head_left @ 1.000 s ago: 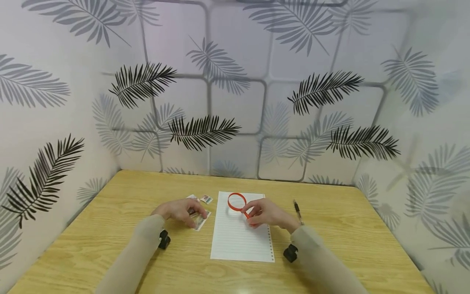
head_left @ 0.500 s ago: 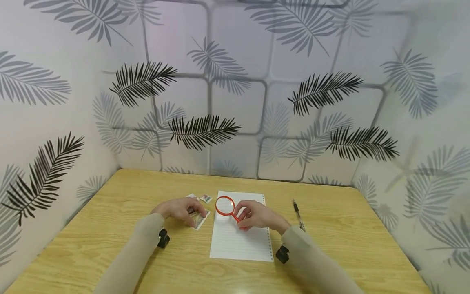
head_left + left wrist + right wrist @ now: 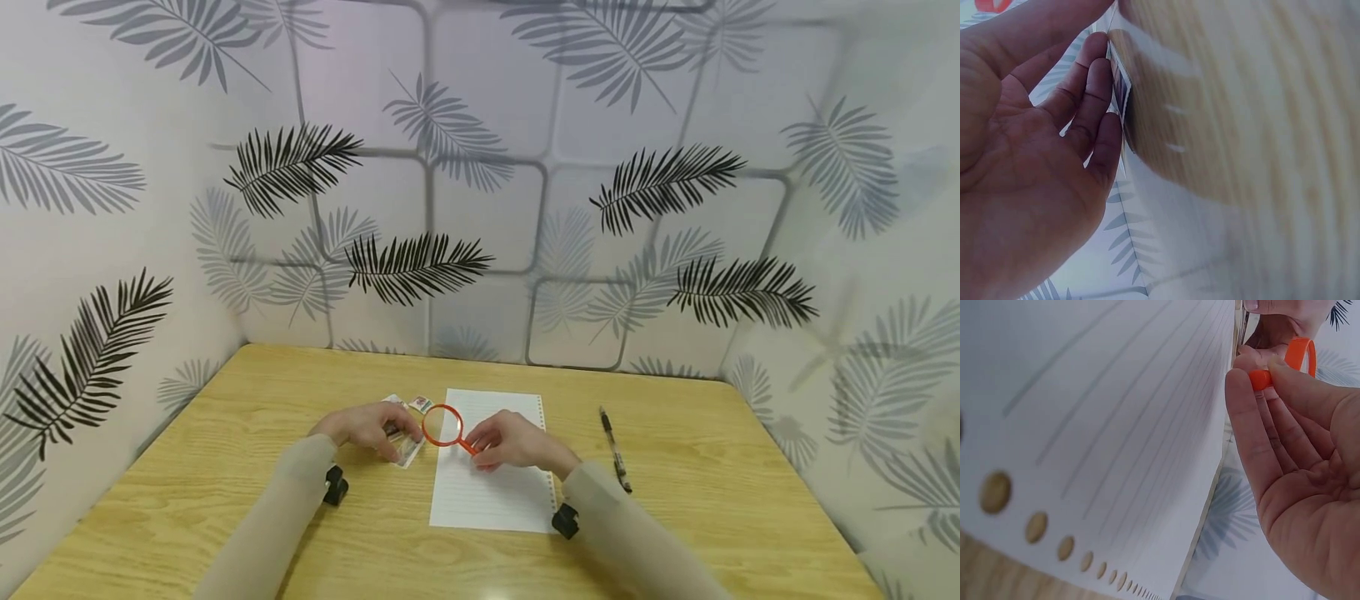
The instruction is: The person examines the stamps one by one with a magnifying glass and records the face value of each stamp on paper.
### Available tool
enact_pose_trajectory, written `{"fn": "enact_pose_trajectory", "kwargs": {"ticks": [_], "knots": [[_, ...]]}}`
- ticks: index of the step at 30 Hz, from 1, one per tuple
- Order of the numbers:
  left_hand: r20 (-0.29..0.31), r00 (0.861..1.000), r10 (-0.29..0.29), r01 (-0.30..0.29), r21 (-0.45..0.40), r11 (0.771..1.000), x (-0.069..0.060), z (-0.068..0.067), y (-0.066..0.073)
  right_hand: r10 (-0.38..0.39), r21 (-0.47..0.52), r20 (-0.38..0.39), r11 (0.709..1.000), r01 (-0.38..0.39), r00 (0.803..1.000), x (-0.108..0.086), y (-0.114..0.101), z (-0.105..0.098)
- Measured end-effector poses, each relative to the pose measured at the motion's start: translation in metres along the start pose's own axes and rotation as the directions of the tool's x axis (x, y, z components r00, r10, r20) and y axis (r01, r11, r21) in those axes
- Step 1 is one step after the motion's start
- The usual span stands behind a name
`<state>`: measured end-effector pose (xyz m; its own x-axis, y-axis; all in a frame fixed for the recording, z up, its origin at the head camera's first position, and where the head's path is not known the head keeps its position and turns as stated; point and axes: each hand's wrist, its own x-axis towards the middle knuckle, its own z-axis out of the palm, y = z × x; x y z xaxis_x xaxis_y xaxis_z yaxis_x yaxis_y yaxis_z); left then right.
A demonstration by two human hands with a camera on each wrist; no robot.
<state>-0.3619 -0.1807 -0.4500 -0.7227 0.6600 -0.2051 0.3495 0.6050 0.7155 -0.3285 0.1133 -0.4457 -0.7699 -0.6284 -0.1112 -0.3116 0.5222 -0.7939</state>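
Across the lower frame spreads the wood-grain surface, and at its centre lies the lined sheet. Left of that, the left hand holds its place, fingers relaxed and slightly apart. And right of centre, here comes the right hand, swinging leftward, thumb and fingers pinching the red magnifying glass! It has just crossed the paper and now hangs over the sheet's left edge. Farther right, the pen is uncovered as the right sleeve slides off it. Smallest of all: a card touched by the left fingertips, a tinier card above; the close look seems to be shifting their way.
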Motion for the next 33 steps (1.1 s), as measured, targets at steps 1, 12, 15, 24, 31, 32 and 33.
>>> {"fn": "enact_pose_trajectory", "kwargs": {"ticks": [1,12,15,24,31,32,33], "knots": [[0.001,1.0,0.0,0.0,-0.002,1.0,0.0,0.0,0.0,0.001,-0.001,0.0,1.0,-0.001,1.0,0.0,-0.001,0.001],[-0.021,1.0,-0.023,0.024,0.021,1.0,0.002,0.001,-0.003,-0.029,-0.03,0.027,0.999,0.03,0.999,0.002,-0.004,0.012],[-0.025,0.999,-0.033,0.034,0.026,0.999,0.002,0.002,-0.004,-0.054,-0.046,0.049,0.997,0.056,0.997,0.003,-0.004,0.015],[-0.032,0.999,-0.037,0.039,0.049,0.998,0.001,0.001,-0.006,-0.061,-0.076,0.099,0.995,0.069,0.993,0.005,-0.011,0.02],[-0.015,1.0,0.013,-0.012,0.059,0.998,0.001,0.0,-0.007,-0.098,-0.084,0.13,0.99,0.11,0.987,0.006,-0.017,0.025],[-0.012,1.0,0.021,-0.02,0.058,0.998,0.001,0.0,-0.006,-0.1,-0.088,0.129,0.99,0.112,0.987,0.007,-0.017,0.026],[-0.006,1.0,0.026,-0.026,0.052,0.998,0.001,0.0,-0.005,-0.101,-0.088,0.13,0.99,0.113,0.986,0.007,-0.017,0.026]]}}
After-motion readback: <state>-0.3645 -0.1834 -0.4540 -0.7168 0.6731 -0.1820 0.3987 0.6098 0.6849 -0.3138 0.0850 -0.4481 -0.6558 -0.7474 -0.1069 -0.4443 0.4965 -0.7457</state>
